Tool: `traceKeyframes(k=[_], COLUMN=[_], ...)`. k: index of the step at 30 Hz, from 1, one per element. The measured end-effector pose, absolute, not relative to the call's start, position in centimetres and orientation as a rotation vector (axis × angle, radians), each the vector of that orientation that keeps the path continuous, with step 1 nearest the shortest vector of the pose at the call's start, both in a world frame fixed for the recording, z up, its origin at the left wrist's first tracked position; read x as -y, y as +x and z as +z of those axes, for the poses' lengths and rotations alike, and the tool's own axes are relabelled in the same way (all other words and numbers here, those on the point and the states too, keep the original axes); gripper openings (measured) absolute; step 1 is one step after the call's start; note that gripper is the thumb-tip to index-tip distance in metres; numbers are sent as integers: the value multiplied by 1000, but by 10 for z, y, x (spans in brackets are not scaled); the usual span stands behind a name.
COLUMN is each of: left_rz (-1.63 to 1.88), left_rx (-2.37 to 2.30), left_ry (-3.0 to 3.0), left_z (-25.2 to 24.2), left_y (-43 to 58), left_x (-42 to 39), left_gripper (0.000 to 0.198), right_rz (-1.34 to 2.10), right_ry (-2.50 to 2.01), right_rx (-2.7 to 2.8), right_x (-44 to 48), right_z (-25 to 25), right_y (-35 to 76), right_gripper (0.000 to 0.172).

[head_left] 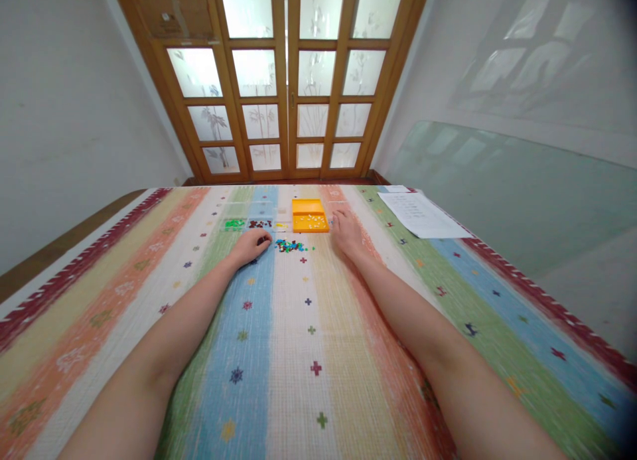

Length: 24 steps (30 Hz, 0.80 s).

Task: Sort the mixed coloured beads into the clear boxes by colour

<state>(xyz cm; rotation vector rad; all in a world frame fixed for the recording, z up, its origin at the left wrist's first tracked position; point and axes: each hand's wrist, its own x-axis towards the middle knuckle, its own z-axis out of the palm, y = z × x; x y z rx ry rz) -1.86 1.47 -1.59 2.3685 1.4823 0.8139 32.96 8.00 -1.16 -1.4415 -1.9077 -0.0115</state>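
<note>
A small pile of mixed blue, green and dark red pieces (289, 246) lies on the striped cloth. Just left of it rests my left hand (252, 245), its fingers curled together at the pile's edge; what they hold, if anything, is too small to tell. My right hand (346, 232) is right of an open yellow box (309, 207) that has white pieces in its lower half. Its fingers are bent near a clear box partly hidden behind them. Clear boxes with green pieces (235, 224), dark red pieces (259, 224) and yellow pieces (281, 226) stand left of the yellow box.
White paper sheets (423, 214) lie at the far right of the patterned tablecloth (293, 393). Beyond the table stands a wooden door (288, 101) with frosted panes. A glass panel (512, 201) leans by the right wall.
</note>
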Motion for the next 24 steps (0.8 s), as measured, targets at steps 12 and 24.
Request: traceKeyframes(k=[12, 24], left_rz=[1289, 1768], left_rx=[-1596, -1669], left_ry=[1831, 1179], left_z=[-25, -26], left_y=[-33, -74], left_x=[-31, -46], left_gripper=[21, 26], right_rz=[-29, -20], right_ry=[-1471, -1402], right_rx=[1970, 1989], right_x=[-86, -84], right_z=[-24, -27], right_y=[335, 325], right_gripper=[36, 35])
